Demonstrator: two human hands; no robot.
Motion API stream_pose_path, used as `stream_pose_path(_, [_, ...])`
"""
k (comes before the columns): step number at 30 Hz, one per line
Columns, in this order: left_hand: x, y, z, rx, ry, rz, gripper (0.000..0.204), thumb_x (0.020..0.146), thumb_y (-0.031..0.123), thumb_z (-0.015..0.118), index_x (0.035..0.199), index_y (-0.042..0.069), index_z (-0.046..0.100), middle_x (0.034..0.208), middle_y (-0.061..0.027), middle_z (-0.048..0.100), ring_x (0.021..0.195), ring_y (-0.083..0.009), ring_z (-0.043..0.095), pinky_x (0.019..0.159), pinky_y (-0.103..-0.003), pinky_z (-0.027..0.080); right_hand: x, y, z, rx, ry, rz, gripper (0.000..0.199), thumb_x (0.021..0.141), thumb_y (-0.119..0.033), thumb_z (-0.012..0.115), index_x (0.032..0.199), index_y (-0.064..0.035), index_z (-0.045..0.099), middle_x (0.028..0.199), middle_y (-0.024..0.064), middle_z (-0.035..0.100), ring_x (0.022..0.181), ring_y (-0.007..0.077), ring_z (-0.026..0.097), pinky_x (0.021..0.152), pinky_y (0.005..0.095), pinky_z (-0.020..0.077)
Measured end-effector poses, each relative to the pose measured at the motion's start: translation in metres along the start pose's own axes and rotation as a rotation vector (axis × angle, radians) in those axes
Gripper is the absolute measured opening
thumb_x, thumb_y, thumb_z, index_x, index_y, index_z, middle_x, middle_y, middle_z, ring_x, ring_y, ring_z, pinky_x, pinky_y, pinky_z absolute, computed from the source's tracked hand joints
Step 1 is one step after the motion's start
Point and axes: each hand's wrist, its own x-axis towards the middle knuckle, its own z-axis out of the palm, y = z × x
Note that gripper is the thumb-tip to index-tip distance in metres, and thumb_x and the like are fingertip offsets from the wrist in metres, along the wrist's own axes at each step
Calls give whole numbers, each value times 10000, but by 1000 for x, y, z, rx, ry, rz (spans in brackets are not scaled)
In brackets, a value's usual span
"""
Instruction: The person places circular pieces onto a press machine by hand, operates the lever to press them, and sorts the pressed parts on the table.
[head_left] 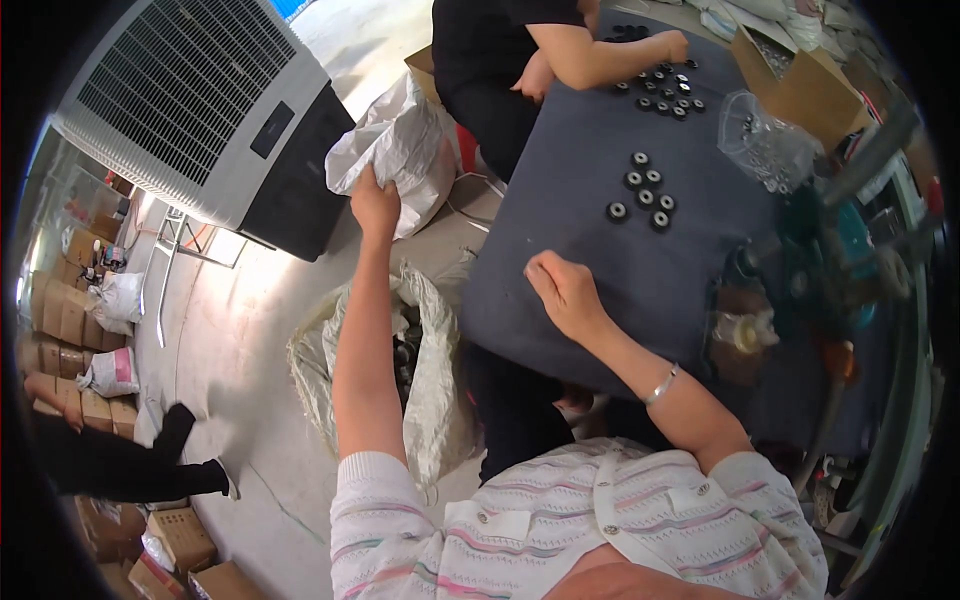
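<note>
My left hand (375, 203) reaches out to a white woven sack (400, 140) on the floor, its fingers closed at the sack's rim. Over the near left part of the grey-covered table (590, 120), my right hand (566, 295) is curled closed; whatever its fingers may hold is hidden. Beyond that hand lies a loose group of small black wheels (646, 197) with metal centres. Between my left forearm and the table stands a second, open woven sack (440, 400) with dark pieces inside.
Across the table a person's hand (672, 46) is among more black wheels (680, 112). A clear plastic bag (765, 140) of small metal parts and a cardboard box (810, 85) lie right. A large air cooler (200, 100) stands left. Another person's leg (140, 460) shows far left near stacked cartons.
</note>
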Motion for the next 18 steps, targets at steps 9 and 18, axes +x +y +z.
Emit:
stream_pose_path(9, [92, -64, 108, 455, -173, -81, 821, 726, 164, 677, 1457, 43, 324, 1492, -194, 387, 1342, -419, 401, 1048, -614, 342, -2, -4, -6, -29, -109, 54, 85, 901, -100, 630, 877, -19, 621, 735, 128, 619, 621, 290, 629, 567, 353, 491])
stream_pose_path(18, [15, -112, 153, 217, -819, -131, 353, 687, 152, 629, 1022, 108, 733, 993, -188, 711, 962, -346, 683, 862, -427, 528, 10, -6, -4, -21, -141, 74, 41, 879, -42, 645, 877, -9, 622, 735, 102, 624, 584, 246, 621, 539, 316, 488])
